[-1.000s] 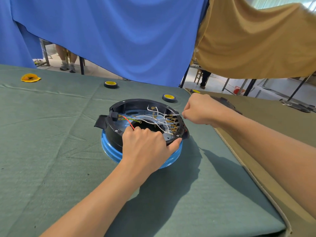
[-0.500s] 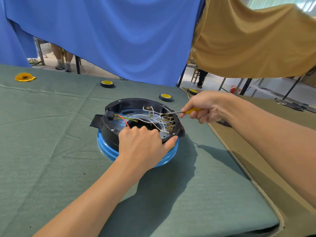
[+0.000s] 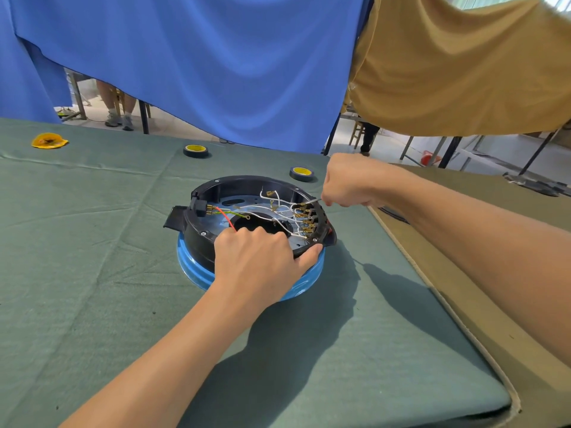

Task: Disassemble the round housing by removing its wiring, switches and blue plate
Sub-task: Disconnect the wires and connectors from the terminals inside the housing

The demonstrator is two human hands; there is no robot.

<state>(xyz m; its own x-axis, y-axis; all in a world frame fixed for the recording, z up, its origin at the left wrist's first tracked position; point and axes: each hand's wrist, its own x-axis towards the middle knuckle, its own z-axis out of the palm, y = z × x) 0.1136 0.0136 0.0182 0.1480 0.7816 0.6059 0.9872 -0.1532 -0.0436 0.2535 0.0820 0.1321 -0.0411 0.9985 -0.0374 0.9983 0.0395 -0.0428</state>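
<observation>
housing: a round black housing [image 3: 241, 184] lay open side up on the green cloth [image 3: 92, 273], near the middle of the table, sitting on a wider blue base [image 3: 191, 268] that showed all round below it.
shape: a black tab stuck out from its left side, and small screws sat in the rim.
inside: a pale metal floor with a dark round hole in the middle.
wires: loose white wires [image 3: 279, 208] looped across the inside to a row of brass terminals [image 3: 304, 218] along the right wall; a red wire [image 3: 223, 215] and a green-yellow wire [image 3: 232, 214] ran from a black connector [image 3: 199, 206] on the left wall.
left hand: the left hand [image 3: 259, 261] gripped the near rim of the housing, fingers curled over into the inside, thumb pressed on the outer rim at the right.
right hand: the right hand [image 3: 346, 183] was closed in a fist round a thin metal tool [image 3: 313, 200]; its tip reached the top of the terminal row and its handle was hidden in the fist.
behind: two tape rolls [image 3: 195, 150] lay well apart on the cloth past the housing, and a yellow scrap [image 3: 49, 140] lay far left.
backdrop: a blue curtain [image 3: 200, 57] and a tan sheet [image 3: 463, 63] hung beyond the table.
</observation>
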